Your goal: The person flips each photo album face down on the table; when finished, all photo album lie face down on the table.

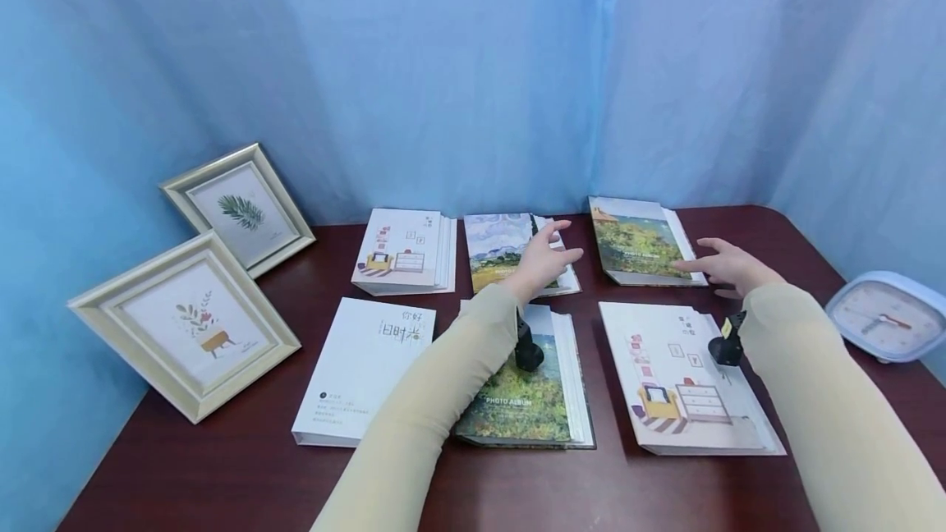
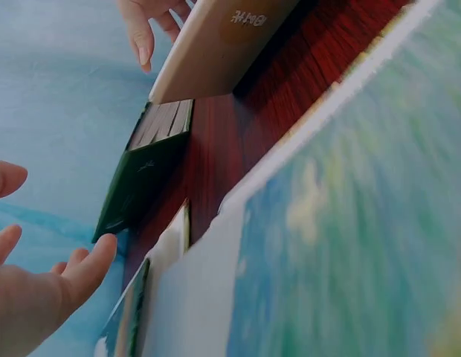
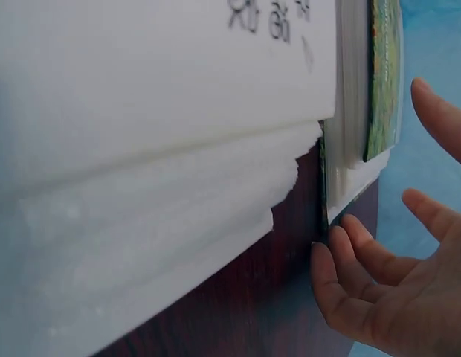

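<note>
My L hand [image 1: 541, 263] is stretched fwd, thumb & fingers spread well apart, nothing gripped. Under it, and reaching out to its left, lies the rectangular album w/ a lilac-blue sky & yellow field painted on its cover [image 1: 489, 251]; can't tell if I'm touching it.

My R hand [image 1: 732, 267] is palm-side in, thumb apart, fingers loosely bent, holding nothing. Fingertips are right at the R edge of the thick rectangular album w/ a green-yellow meadow cover [image 1: 637, 238], which sits just left of that hand; contact unclear.

Nearer me than my L hand, partly under my cream sleeve, is a 2nd meadow-cover album lettered PHOTO ALBUM [image 1: 517, 413]. Left of that hand: a white album w/ a yellow-armchair drawing [image 1: 399, 249], & closer to me, a plain white album w/ black Chinese characters [image 1: 367, 372]. Nearer me than my R hand, by the wrist w/ its small black cam [image 1: 727, 345], is a bigger-looking white armchair-print album [image 1: 676, 388].

Well left of my L hand stand 2 pale rectangular pic frames, one w/ a green leaf [image 1: 244, 216], one w/ a potted plant [image 1: 194, 327]. Right of my R hand: a pale-blue rounded-square clock [image 1: 887, 317]. All on a dark red-brown table [image 1: 510, 495], blue curtain [image 1: 443, 72] beyond both hands.
</note>
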Demonstrator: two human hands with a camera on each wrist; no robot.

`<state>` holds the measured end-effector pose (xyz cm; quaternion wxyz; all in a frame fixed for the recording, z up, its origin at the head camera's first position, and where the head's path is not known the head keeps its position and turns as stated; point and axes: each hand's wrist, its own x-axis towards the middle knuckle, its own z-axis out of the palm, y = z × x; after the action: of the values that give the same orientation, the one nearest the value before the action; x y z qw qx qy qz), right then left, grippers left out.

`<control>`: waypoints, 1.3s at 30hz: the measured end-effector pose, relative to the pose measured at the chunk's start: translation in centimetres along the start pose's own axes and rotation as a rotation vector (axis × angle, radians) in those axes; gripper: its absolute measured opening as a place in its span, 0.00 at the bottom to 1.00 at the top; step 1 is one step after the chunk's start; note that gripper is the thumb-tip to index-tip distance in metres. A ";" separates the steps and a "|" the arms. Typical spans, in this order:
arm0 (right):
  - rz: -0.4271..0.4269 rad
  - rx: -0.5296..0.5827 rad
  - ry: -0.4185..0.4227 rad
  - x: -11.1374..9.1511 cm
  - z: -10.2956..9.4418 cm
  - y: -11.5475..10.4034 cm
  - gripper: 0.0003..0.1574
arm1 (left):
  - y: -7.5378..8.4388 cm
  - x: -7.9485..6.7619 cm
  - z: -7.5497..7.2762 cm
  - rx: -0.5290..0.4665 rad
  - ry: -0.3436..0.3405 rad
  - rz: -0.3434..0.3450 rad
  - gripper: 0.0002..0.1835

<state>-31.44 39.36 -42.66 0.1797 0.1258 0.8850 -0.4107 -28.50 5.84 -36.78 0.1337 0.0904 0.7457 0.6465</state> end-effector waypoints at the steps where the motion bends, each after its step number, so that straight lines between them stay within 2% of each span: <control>1: -0.005 -0.007 0.002 0.7 0.1 0.5 0.81 | -0.2 0.2 0.2 -0.023 -0.012 -0.015 0.29; 4: -0.024 -0.021 0.005 1.5 0.5 1.3 0.84 | -0.7 0.7 0.8 -0.046 -0.032 -0.041 0.29; 8: -0.044 -0.041 0.005 1.4 0.6 1.0 0.84 | -0.9 1.4 1.6 -0.020 -0.031 -0.023 0.28; 11: -0.056 -0.066 0.020 1.5 0.5 0.9 0.82 | -1.1 2.2 2.2 -0.019 -0.014 -0.002 0.27; 15: -0.056 -0.101 0.040 1.5 0.9 0.5 0.77 | -1.2 2.8 2.9 -0.031 -0.022 -0.025 0.27; 17: -0.040 -0.116 0.044 1.0 1.1 -0.5 0.74 | -1.3 2.9 3.1 -0.035 -0.040 -0.049 0.28; 21: -0.010 -0.138 0.031 -2.0 1.5 -3.4 0.69 | -1.4 3.0 3.8 -0.038 -0.101 -0.090 0.29; 26: -0.002 -0.128 0.028 -5.3 1.8 -6.1 0.68 | -1.8 3.2 4.4 -0.105 -0.151 -0.120 0.29; 29: 0.001 -0.108 0.021 -5.7 2.0 -6.4 0.69 | -2.0 3.2 4.7 -0.143 -0.154 -0.130 0.29; 32: 0.007 -0.100 0.000 -5.8 2.3 -6.8 0.69 | -2.1 3.1 4.8 -0.137 -0.151 -0.133 0.29; 39: 0.000 -0.193 -0.060 -5.7 2.5 -7.1 0.66 | -2.3 2.6 5.0 -0.141 -0.117 -0.137 0.28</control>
<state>-28.35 32.49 -36.87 0.2174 0.0957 0.9147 -0.3269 -29.27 11.02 -39.96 0.2271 0.0672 0.6938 0.6801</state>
